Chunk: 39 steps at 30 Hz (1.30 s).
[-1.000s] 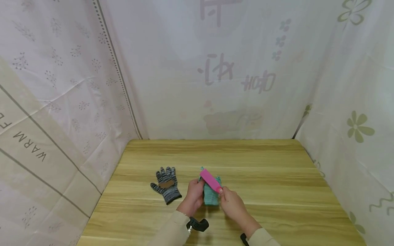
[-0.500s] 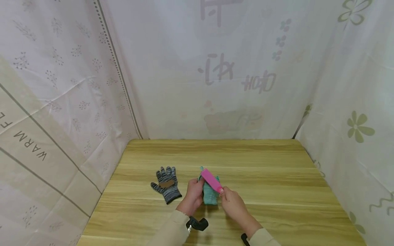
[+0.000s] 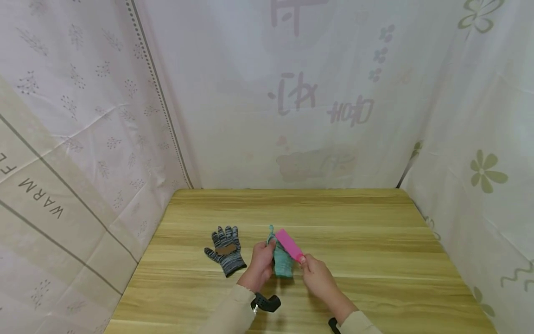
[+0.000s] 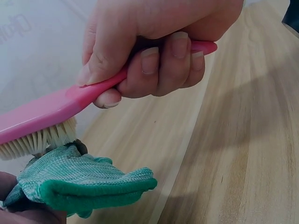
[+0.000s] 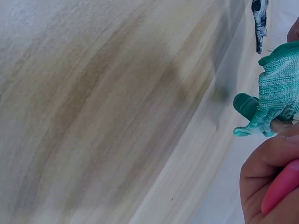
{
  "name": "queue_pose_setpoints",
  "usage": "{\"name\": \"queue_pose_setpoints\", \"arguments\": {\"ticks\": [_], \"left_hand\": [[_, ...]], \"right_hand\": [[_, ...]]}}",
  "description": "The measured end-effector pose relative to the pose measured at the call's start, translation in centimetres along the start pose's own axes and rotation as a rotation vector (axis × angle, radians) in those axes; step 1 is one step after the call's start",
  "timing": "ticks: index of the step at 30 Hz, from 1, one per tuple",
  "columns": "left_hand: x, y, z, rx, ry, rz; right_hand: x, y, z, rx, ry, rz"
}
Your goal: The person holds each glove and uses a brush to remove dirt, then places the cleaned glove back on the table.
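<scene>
A green knitted glove [image 3: 283,265] is held up off the table by my left hand [image 3: 262,261], which grips it along its left side. My right hand [image 3: 318,276] holds a pink brush [image 3: 289,244] by its handle, fingers curled round it. In the left wrist view the pale bristles [image 4: 44,137] of the brush point down and touch the green glove [image 4: 88,175] near a dark patch. The right wrist view catches the green glove [image 5: 280,86] at its right edge, with some of its fingers dangling.
A grey-and-black striped glove [image 3: 226,253] with a brown patch lies flat on the wooden table [image 3: 354,232], left of my left hand. Printed curtains [image 3: 250,93] hang behind the table and along both sides. A black wrist strap [image 3: 267,303] sits on the left wrist.
My left hand and the green glove have shifted slightly left, and the glove has turned a little. The brush and right hand have slid slightly right across the glove.
</scene>
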<state>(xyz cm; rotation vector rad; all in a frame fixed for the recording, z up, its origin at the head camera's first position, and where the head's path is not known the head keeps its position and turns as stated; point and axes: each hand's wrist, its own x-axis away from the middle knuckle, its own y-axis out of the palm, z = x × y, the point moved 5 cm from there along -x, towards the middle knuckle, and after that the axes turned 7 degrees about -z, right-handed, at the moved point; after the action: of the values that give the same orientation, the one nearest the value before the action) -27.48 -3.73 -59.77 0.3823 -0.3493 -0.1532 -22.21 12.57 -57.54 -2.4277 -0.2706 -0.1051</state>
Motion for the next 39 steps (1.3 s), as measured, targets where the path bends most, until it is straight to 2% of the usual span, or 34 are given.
{"name": "queue_pose_setpoints", "arguments": {"ticks": [5,21,28,39], "left_hand": [[0.1,-0.1,0.0,-0.002,-0.013,-0.001],[0.0,-0.5,0.3,-0.020,0.005,0.004],[-0.2,-1.2,0.5,-0.018,0.001,0.021],[0.1,-0.7,0.3,0.018,-0.043,-0.040]], "right_hand": [[0.0,0.0,0.2,0.002,0.003,-0.005],[0.1,-0.1,0.5,-0.031,0.010,-0.028],[0.5,-0.5,1.2,-0.026,0.030,-0.025],[0.5,-0.8,1.0,-0.046,-0.023,0.024]]}}
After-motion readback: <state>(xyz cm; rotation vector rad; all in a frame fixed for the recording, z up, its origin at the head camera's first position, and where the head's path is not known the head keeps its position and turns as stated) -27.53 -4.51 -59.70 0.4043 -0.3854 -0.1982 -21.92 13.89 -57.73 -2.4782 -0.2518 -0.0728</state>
